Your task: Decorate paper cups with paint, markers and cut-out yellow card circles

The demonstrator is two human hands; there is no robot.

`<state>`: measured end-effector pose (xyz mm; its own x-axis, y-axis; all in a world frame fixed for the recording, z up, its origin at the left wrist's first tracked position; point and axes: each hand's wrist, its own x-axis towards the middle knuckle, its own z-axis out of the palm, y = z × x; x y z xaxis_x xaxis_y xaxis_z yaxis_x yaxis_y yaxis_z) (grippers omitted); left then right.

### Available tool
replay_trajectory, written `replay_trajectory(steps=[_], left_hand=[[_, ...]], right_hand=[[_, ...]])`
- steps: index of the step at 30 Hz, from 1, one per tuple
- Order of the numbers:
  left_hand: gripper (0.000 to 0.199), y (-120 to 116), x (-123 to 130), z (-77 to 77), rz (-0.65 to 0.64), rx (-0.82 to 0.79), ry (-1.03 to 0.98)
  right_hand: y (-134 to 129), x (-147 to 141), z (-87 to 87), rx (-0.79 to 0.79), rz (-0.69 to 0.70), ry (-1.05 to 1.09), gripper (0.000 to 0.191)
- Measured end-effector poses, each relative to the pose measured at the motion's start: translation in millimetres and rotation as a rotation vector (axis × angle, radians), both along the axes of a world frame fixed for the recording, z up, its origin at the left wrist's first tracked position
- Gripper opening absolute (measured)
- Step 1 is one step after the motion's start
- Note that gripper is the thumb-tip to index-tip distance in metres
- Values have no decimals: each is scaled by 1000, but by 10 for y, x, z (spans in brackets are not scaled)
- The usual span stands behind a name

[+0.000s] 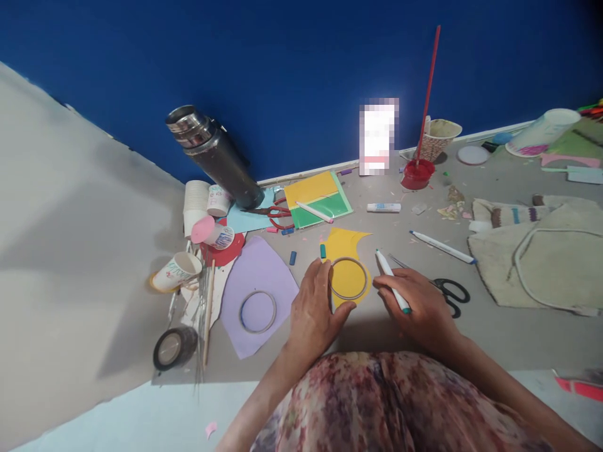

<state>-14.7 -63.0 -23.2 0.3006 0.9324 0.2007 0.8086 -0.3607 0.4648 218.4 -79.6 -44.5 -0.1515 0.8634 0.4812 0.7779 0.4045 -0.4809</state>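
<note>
On my head view, the left hand [315,307] lies open at the left side of a yellow paper [342,248], its fingers at the left edge of a thin ring [366,284] that sits on the sheet and its thumb reaching along below. I have the right hand [421,307] closed around a white-and-green marker [392,280], just right of the paper, the marker slanting up and to the left.

Black-handled scissors [453,292] lie by the right hand, their blades partly hidden by it. Farther right I see a blue-ended marker [443,247] and a pale cloth bag [541,263].

To my left, a second ring [242,312] rests on a purple paper [259,270]. Beyond it on the desk [475,342] are paper cups [195,201], a dark flask [221,166] leaning against the blue wall [292,81], and red-handled scissors [276,212] beside a yellow-and-green packet [315,198] with a pink-ended pen [313,211] on top. A roll of tape [170,349] sits near the desk's left edge.
</note>
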Motion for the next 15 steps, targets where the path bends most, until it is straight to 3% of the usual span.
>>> replay_trajectory(steps=[7,15], left_hand=[[98,71,80,58,-3,-64,54],[85,92,99,53,21,-106,47]], right_hand=[[12,12,4,-133,2,-57,24],[11,9,15,-298,-2,-90,30]])
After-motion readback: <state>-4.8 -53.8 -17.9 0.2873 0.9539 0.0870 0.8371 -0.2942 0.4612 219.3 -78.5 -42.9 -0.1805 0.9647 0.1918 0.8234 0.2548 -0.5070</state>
